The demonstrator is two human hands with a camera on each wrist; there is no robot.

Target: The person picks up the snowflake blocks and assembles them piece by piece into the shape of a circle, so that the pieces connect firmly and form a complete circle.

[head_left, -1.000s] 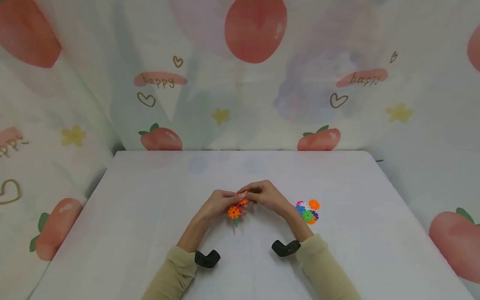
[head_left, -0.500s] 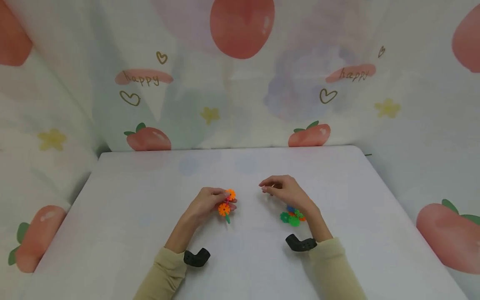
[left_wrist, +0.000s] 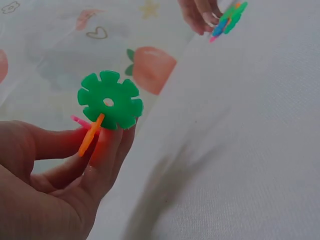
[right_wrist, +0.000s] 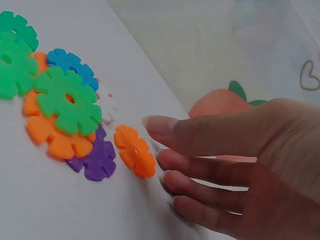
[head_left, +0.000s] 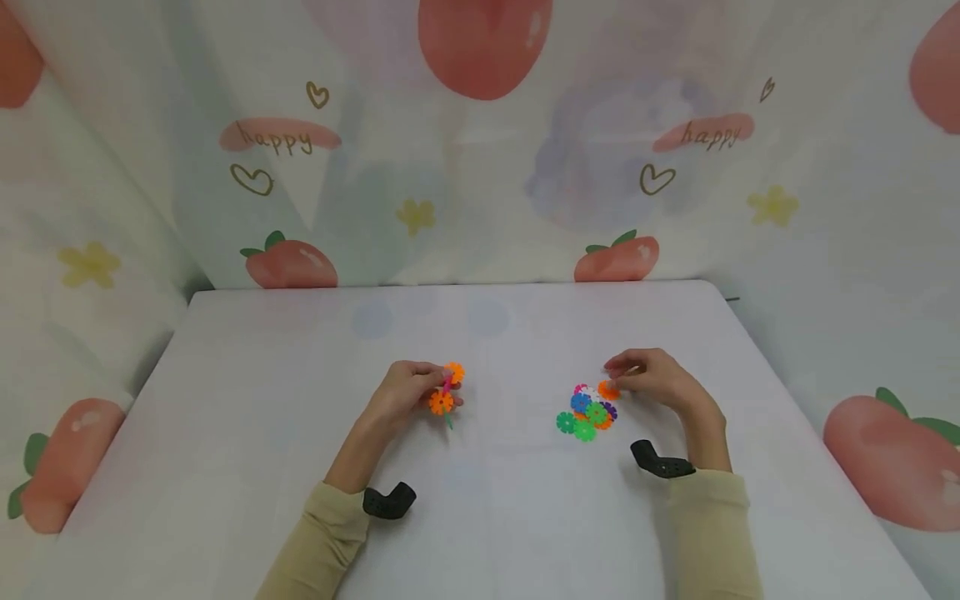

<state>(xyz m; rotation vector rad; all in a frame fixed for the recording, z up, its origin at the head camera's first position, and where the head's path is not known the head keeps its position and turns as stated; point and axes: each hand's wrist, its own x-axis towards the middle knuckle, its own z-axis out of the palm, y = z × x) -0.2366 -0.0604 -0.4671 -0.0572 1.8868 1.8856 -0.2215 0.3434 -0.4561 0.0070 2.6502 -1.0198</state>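
Observation:
The left hand pinches a small linked chain of notched plastic discs: two orange discs, a pink one and a green one. In the left wrist view the green disc stands upright above the fingertips, slotted to an orange disc. The right hand is at the right end of a pile of loose discs, fingers apart and holding nothing. Beside its thumb in the right wrist view lies an orange disc, with a small gap between them.
The loose pile holds green, blue, purple, orange, pink and white discs on the white table. A patterned cloth hangs behind the table and at its sides. Each wrist has a black device.
The right hand has come away from the chain and moved right to the far side of the loose pile. The left hand still pinches the chain, now with its upper orange disc in plain view.

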